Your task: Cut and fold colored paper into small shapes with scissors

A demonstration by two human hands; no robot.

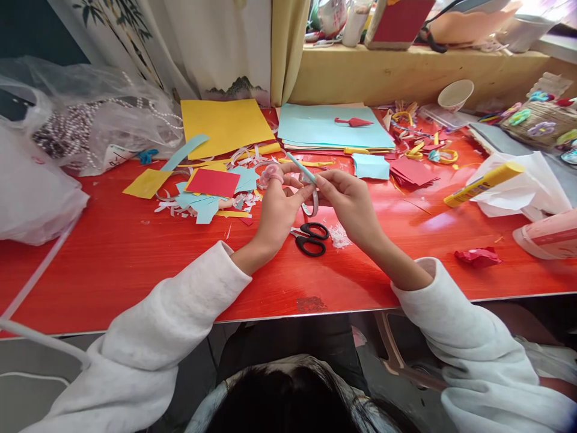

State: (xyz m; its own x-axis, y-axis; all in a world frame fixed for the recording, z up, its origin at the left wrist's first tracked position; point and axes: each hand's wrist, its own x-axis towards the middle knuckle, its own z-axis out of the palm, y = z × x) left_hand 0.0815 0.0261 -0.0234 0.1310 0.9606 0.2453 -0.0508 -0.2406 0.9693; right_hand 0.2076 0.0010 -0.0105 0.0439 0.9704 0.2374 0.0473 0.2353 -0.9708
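Observation:
My left hand [280, 210] and my right hand [349, 195] meet above the middle of the table, fingers closed in a pinch. Between them is a thin light-blue paper roll [299, 166], tilted up to the left, its lower end at my fingertips. A pale curled strip [312, 205] hangs from the fingers; I cannot tell if it is tape or paper. Something pink and rounded [271, 172] sits by my left index finger. Just below the hands lie black-handled scissors [312, 239], blades partly hidden, beside a small heap of white shreds [339, 235].
Yellow sheets [223, 126] and blue sheets [324, 123] lie at the back. Paper scraps [202, 203] are at left, a glue stick [484, 184] at right. Plastic bags [36, 180] fill the left end. A paper cup [455, 95] stands tilted near the ledge.

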